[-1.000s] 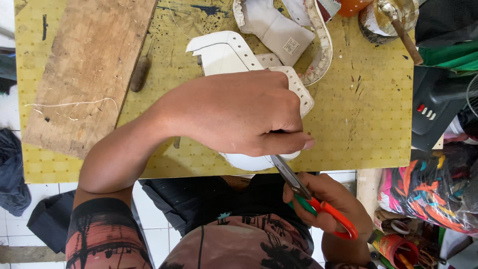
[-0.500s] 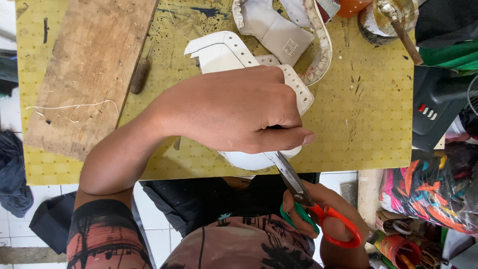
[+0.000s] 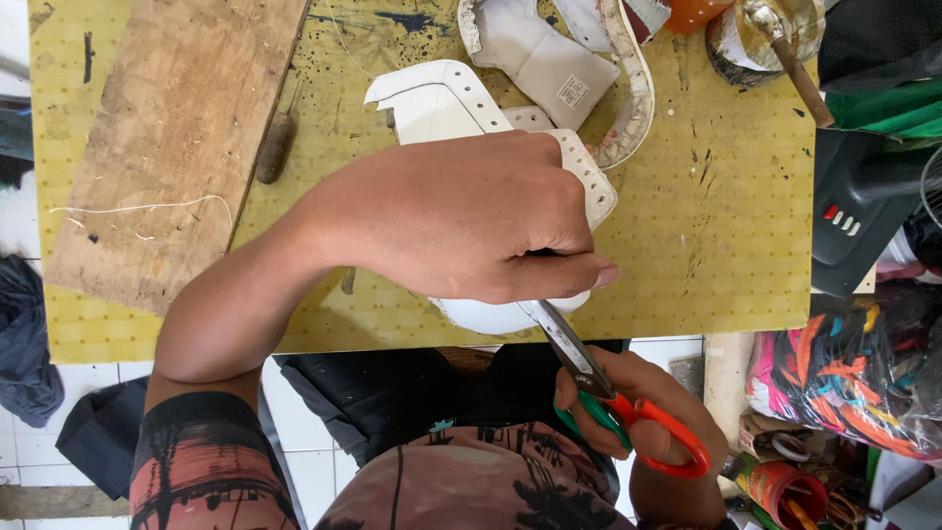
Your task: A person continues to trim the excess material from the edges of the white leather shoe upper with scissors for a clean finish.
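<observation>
My left hand [image 3: 471,221] presses down on a white shoe upper [image 3: 446,103] with punched eyelet holes, gripping its near edge over the yellow table [image 3: 746,245]. My right hand [image 3: 638,412] sits below the table edge, closed on scissors [image 3: 613,397] with red and green handles. The blades point up and left into the white piece's near edge, just under my left thumb. Most of the piece's middle is hidden by my left hand.
A worn wooden board [image 3: 167,137] lies at the table's left with an awl-like wooden-handled tool [image 3: 275,147] beside it. More white shoe parts [image 3: 549,59] and a tin [image 3: 756,39] sit at the far side. A black device [image 3: 863,211] and coloured bags [image 3: 844,373] crowd the right.
My right hand with the scissors has dropped slightly lower and to the right. My left hand stays pressed on the white piece, which has hardly shifted.
</observation>
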